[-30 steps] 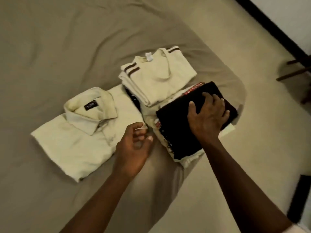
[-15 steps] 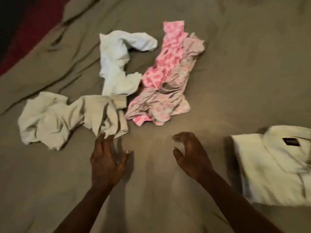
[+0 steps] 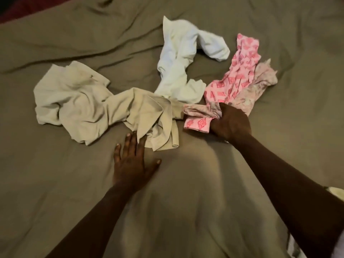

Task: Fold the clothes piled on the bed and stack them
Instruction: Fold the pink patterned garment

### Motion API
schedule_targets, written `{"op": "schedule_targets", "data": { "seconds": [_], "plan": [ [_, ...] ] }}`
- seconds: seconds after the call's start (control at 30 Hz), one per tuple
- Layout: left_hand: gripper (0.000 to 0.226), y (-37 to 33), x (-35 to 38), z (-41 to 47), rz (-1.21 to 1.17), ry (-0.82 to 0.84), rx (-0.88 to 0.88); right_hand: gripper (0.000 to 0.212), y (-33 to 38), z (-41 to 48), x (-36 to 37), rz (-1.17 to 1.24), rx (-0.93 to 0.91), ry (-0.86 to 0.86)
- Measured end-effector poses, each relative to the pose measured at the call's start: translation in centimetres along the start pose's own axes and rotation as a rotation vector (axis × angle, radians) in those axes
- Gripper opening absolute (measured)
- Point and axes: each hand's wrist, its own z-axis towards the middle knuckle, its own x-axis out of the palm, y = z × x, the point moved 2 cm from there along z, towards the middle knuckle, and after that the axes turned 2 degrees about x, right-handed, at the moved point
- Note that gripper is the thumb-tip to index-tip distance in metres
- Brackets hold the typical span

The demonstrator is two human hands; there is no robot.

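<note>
Pink patterned garment [image 3: 240, 75], crumpled centre-right on the bed sheet [image 3: 186, 211], now gripped at its near end by right hand [image 3: 229, 123], fingers curled round it, empty a moment ago; left hand [image 3: 130, 162] flat, fingers spread, touching near edge of beige garment [image 3: 89, 103]: next fold judged to be starting

Three unfolded garments lie crumpled on the bed [image 3: 55, 183]: a beige garment [image 3: 89, 105] at left, a white garment [image 3: 178, 67] in the middle touching it, and a pink patterned garment [image 3: 240, 75] at right, its near end bunched.
</note>
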Motion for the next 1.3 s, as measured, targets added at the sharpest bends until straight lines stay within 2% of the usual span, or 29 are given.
{"op": "schedule_targets", "data": {
  "seconds": [0.07,0.17,0.23,0.33,0.43,0.5,0.57,0.6,0.7,0.8,0.9,1.0,1.1,1.2,1.3],
  "plan": [
    [0.099,0.0,-0.5,0.3,-0.017,0.086,-0.023,0.03,0.9,-0.7,-3.1,0.23,0.059,0.005],
    [0.105,-0.3,-4.0,1.5,-0.088,0.324,-0.082,0.026,2.5,-2.3,-9.1,0.635,0.097,-0.074],
    [0.097,-2.1,-7.5,2.2,-0.371,0.413,-0.162,0.021,3.1,-3.2,-11.9,0.803,0.121,-0.071],
    [0.08,-7.3,-15.1,2.6,-0.767,0.253,-0.151,0.039,4.0,-5.6,-16.9,0.946,0.117,0.026],
    [0.096,-14.4,-24.4,2.3,-1.021,0.102,0.006,0.055,4.8,-8.7,-22.2,1.052,0.097,0.159],
    [0.104,-19.6,-32.1,1.7,-1.145,0.038,0.105,0.045,5.4,-11.6,-27.3,1.114,0.028,0.225],
    [0.098,-23.3,-38.1,1.7,-1.157,0.045,0.18,0.029,6.2,-13.9,-31.1,1.146,-0.069,0.29],
    [0.09,-25.2,-41.7,1.3,-1.103,0.042,0.226,0.028,6.4,-15.5,-33.7,1.143,-0.125,0.316],
    [0.047,-28.5,-48.3,0.1,-0.943,0.004,0.242,0.038,5.6,-18.9,-38.7,1.166,-0.191,0.342],
    [0.009,-30.3,-52.4,-2.0,-0.983,-0.006,0.204,0.033,3.9,-20.8,-41.1,1.234,-0.133,0.242],
    [0.006,-31.3,-55.0,-4.3,-1.01,-0.089,0.136,0.025,1.9,-22.0,-41.5,1.348,0.006,0.095],
    [0.006,-31.7,-56.9,-6.5,-1.106,-0.168,0.039,0.026,0.6,-22.2,-41.6,1.458,0.102,0.036],
    [0.015,-32.0,-58.0,-8.6,-1.175,-0.175,-0.009,0.028,0.4,-21.7,-42.3,1.461,0.108,-0.029],
    [0.016,-31.4,-59.1,-10.4,-1.198,-0.278,-0.03,0.041,-0.3,-20.5,-43.3,1.342,0.102,-0.113],
    [0.019,-30.5,-60.3,-11.7,-1.153,-0.31,-0.078,0.067,-0.7,-21.7,-44.5,0.889,0.197,-0.173]
  ]
}}
